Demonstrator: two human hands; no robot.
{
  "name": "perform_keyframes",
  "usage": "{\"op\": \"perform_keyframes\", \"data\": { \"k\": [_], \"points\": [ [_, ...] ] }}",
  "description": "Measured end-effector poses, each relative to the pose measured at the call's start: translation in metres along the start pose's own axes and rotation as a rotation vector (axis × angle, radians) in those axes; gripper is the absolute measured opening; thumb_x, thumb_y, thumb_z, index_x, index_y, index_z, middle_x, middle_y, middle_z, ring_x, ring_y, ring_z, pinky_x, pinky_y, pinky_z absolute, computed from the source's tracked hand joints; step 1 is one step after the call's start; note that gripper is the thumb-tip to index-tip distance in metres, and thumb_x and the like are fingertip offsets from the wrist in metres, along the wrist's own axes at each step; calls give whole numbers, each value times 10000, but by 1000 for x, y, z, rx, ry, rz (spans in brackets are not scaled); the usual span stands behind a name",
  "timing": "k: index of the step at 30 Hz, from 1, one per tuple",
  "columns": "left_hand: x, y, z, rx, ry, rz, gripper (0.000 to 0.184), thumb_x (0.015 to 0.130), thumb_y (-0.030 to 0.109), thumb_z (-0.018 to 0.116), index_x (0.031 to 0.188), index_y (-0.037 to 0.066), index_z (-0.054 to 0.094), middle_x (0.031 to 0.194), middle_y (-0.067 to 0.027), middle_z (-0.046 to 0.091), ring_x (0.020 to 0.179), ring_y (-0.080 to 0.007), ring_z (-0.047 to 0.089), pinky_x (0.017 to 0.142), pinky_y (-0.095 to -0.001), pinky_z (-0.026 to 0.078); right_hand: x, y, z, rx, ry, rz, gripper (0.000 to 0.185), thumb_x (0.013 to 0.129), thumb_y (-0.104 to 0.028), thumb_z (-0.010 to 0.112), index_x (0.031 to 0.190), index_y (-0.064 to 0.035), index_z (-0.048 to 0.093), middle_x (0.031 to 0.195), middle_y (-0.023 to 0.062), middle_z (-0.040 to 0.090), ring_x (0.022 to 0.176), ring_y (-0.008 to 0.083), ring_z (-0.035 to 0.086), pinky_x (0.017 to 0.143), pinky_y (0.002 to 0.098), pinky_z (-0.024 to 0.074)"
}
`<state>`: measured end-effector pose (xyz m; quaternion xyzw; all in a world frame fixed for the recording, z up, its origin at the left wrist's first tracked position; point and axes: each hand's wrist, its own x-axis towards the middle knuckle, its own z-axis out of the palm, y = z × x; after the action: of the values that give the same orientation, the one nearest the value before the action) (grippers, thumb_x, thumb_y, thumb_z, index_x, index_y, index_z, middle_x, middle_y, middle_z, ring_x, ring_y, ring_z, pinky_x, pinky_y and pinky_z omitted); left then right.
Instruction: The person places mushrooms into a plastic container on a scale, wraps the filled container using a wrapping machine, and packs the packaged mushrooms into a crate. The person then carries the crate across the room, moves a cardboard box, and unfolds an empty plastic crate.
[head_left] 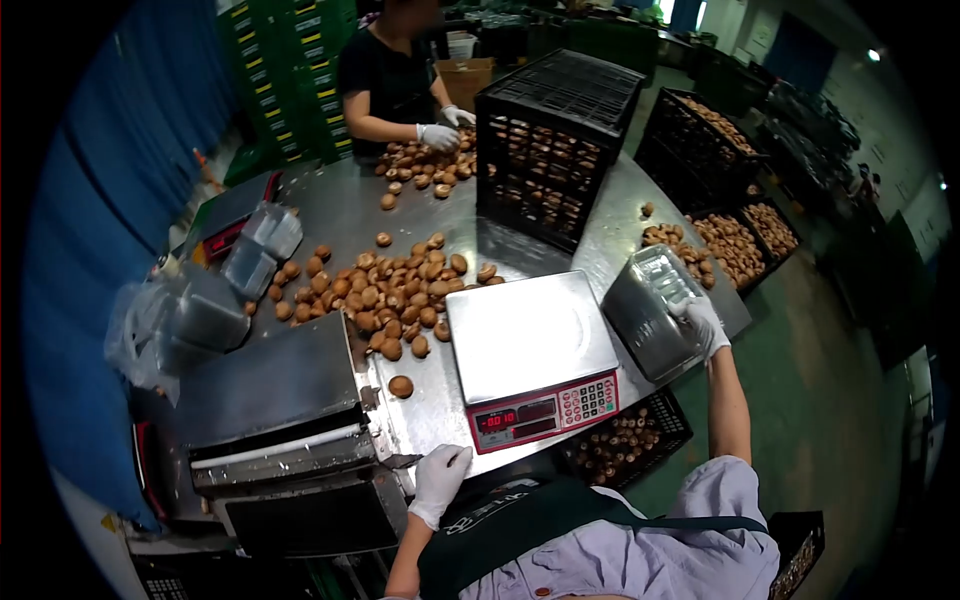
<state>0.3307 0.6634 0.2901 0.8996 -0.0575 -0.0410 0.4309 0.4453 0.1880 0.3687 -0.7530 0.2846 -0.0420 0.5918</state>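
My right hand (702,322), in a white glove, is closed on the near right side of a stack of clear plastic trays (640,300) at the table's right edge. My left hand (440,482), also gloved, is curled closed at the near table edge; whatever its fingers may hold is hidden. Between my hands stands a red digital scale (545,415) with a bare steel plate (530,335) and a lit display reading about -0.010. Brown mushrooms (385,290) lie in a loose heap left of the scale, with a single mushroom (400,386) nearer me.
A wrapping machine (275,390) stands on the left, with more clear trays (200,305) behind it. Stacked black crates (550,150) of mushrooms stand at the back. Across the table, a gloved co-worker (390,95) handles mushrooms. Mushroom-filled crates (735,245) sit on the right; another crate (625,440) is below.
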Motion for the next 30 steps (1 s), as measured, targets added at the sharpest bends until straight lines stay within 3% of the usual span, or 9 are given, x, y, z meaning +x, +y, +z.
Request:
{"op": "perform_keyframes", "data": {
  "k": [4, 6, 8, 11, 14, 18, 20, 25, 30],
  "points": [
    [-1, -1, -4, -21, 0, -10, 246, 831, 270, 604, 794, 35, 667, 735, -134, 619, 682, -302, 612, 624, -361, 476, 36, 38, -10, -243, 61, -60, 191, 776, -172, 685, 697, -5, 634, 589, 45, 581, 537, 176, 556, 506, 336, 424],
    [-2, -3, -5, -15, -3, -14, 239, 830, 266, 608, 800, 37, 670, 744, -135, 624, 690, -302, 614, 629, -357, 479, 14, 34, 11, -930, 403, -514, 130, 796, -143, 627, 763, -19, 605, 778, 160, 618, 709, 307, 606, 625, 376, 472],
    [-4, -2, -10, -64, -22, -29, 223, 826, 245, 615, 803, 30, 668, 749, -134, 629, 684, -285, 619, 632, -339, 481, -5, 26, 29, -1109, 562, -769, 82, 800, -114, 620, 833, -41, 600, 855, 130, 627, 766, 299, 602, 663, 372, 485],
    [-6, -4, -7, -172, 75, -67, 201, 820, 204, 624, 811, 7, 664, 748, -140, 634, 681, -238, 628, 635, -308, 482, -60, -8, 79, -690, 532, -1244, 134, 776, -22, 605, 907, -43, 588, 927, 100, 633, 767, 276, 609, 660, 355, 501],
    [-2, -39, 18, -652, 125, -301, 340, 863, 174, 594, 1145, -13, 557, 1058, -154, 606, 938, -208, 605, 828, -301, 474, -86, 7, 132, -679, 170, -1366, 132, 775, -48, 614, 906, -45, 598, 925, 106, 633, 762, 282, 607, 652, 361, 502],
    [18, -32, 20, -1123, 302, -534, 550, 885, 145, 549, 1347, -26, 303, 1247, -169, 453, 1059, -238, 526, 942, -328, 424, -88, 37, 169, -940, -469, -1157, 179, 783, -182, 639, 914, -61, 617, 903, 64, 637, 813, 251, 597, 652, 348, 502],
    [36, -45, 28, -1371, 464, -685, 626, 871, 96, 533, 1396, 7, 203, 1369, -200, 306, 1260, -282, 356, 1034, -367, 344, -91, 15, 167, -835, -501, -1121, 245, 796, -264, 656, 936, -63, 637, 870, 84, 652, 825, 251, 607, 676, 350, 504],
    [77, -64, 47, -1500, 768, -776, 634, 883, 200, 530, 1401, 52, 195, 1371, -153, 320, 1276, -307, 345, 1023, -426, 367, -24, -34, 185, -402, -379, -633, 237, 794, -172, 665, 979, -24, 663, 855, 145, 664, 793, 224, 645, 702, 317, 500],
    [129, -82, 38, -1638, 803, -716, 654, 886, 414, 479, 1392, 79, 235, 1455, -65, 234, 1301, -326, 304, 1030, -466, 334, 121, -56, 265, -271, -620, -199, 546, 880, -474, 533, 1216, -43, 537, 1018, 98, 642, 909, 176, 603, 779, 280, 457]
  ]
}}
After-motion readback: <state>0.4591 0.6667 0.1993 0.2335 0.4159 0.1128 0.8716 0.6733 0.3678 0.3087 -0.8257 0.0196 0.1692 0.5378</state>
